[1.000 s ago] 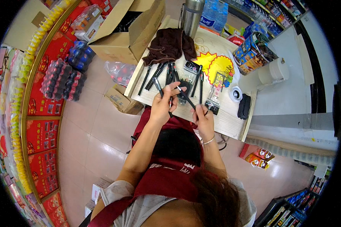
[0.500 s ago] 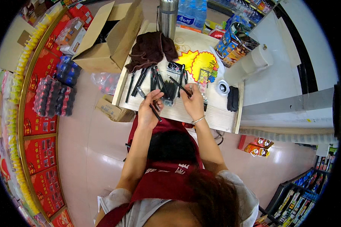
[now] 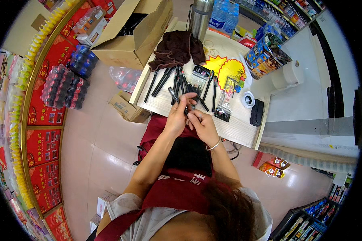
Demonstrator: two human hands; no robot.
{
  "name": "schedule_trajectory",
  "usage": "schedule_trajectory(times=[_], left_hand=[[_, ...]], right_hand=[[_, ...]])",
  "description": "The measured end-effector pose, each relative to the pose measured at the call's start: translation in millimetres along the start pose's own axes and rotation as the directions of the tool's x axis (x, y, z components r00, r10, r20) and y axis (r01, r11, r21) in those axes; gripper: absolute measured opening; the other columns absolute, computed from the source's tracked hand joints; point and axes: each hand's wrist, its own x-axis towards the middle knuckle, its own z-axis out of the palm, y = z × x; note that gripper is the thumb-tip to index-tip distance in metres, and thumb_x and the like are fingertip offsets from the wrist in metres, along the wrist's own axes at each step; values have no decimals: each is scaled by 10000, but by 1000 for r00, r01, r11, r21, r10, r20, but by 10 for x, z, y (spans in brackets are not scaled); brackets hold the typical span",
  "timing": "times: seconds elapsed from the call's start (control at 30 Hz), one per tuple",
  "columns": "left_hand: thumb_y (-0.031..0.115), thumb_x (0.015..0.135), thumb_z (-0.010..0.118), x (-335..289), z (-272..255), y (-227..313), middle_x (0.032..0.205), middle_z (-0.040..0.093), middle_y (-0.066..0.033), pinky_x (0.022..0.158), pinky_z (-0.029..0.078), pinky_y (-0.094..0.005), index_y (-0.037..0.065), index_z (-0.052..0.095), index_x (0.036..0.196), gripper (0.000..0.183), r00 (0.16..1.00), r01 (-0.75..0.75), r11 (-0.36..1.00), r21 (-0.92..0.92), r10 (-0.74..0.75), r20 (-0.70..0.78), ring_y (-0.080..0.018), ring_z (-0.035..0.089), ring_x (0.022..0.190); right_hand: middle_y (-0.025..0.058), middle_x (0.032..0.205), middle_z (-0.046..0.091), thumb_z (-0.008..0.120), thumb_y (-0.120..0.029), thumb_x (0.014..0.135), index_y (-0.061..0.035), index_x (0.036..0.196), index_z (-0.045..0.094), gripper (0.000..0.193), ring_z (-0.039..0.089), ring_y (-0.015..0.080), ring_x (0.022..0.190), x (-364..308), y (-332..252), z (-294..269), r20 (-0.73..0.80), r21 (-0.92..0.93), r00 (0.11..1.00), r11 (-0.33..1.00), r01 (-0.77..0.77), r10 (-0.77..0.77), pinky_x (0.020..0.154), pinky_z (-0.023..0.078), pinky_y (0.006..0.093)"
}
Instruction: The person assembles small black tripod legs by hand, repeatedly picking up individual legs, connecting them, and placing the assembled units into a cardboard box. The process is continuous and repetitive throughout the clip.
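My left hand (image 3: 177,117) is closed around a black pen (image 3: 174,94) with a clear, silvery upper end. My right hand (image 3: 204,127) meets it over the near edge of the table, thumb and fingertips pinched at the pen's lower end, which the fingers mostly hide. Just beyond lie several black pens (image 3: 161,83), loosely fanned out. Among them is a clear pack (image 3: 197,80) with a dark label, partly covered by my left fingers. A flat clear packet (image 3: 228,94) with a black end rests to the right of my hands.
A brown cloth (image 3: 173,50) and a steel flask (image 3: 201,18) are at the table's back. Yellow price cards (image 3: 230,72), a white tape roll (image 3: 247,99) and a black pouch (image 3: 256,113) lie right. An open cardboard box (image 3: 126,50) stands left; bottle packs (image 3: 64,86) sit beyond.
My hands have come together at the left-hand pen. The black pen that my right fingers held is no longer seen in them. The view has shifted, moving the table rightward in the picture.
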Motion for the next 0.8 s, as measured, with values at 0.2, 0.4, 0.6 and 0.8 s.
schedule_trajectory(times=[0.2, 0.4, 0.6, 0.8], left_hand=[[342, 951, 434, 34, -239, 156, 853, 594, 0, 658, 366, -203, 43, 603, 1023, 350, 995, -102, 984, -145, 103, -2, -63, 496, 731], [305, 928, 502, 83, -252, 83, 843, 609, 2, 642, 377, -209, 60, 615, 955, 271, 995, -73, 973, -217, 57, -81, -68, 547, 776], [290, 914, 535, 120, -280, -45, 823, 608, 3, 624, 371, -209, 60, 617, 924, 244, 969, -144, 969, -201, 97, -226, -76, 553, 749], [297, 911, 539, 145, -336, -69, 749, 587, 0, 587, 375, -219, 52, 600, 885, 253, 927, -187, 949, -253, 85, -366, -73, 505, 665]], right_hand=[[-71, 547, 413, 506, -219, 920, -8, 815, 587, 248, 334, 10, 487, -65, 6, -90, 89, 258, 987, 954, -150, 131, 442, 247, 184], [-37, 511, 429, 513, -218, 909, -19, 793, 601, 246, 345, 60, 433, -77, 24, -64, 98, 207, 985, 966, -157, 139, 427, 258, 222], [123, 530, 495, 556, -125, 854, -8, 798, 563, 129, 503, 264, 468, -114, 6, 77, -72, -462, 966, 866, 190, -250, 462, 380, 341], [155, 597, 547, 580, -129, 826, -34, 780, 541, 112, 552, 339, 540, -211, -33, 94, -53, -608, 952, 766, 210, -302, 499, 414, 390]])
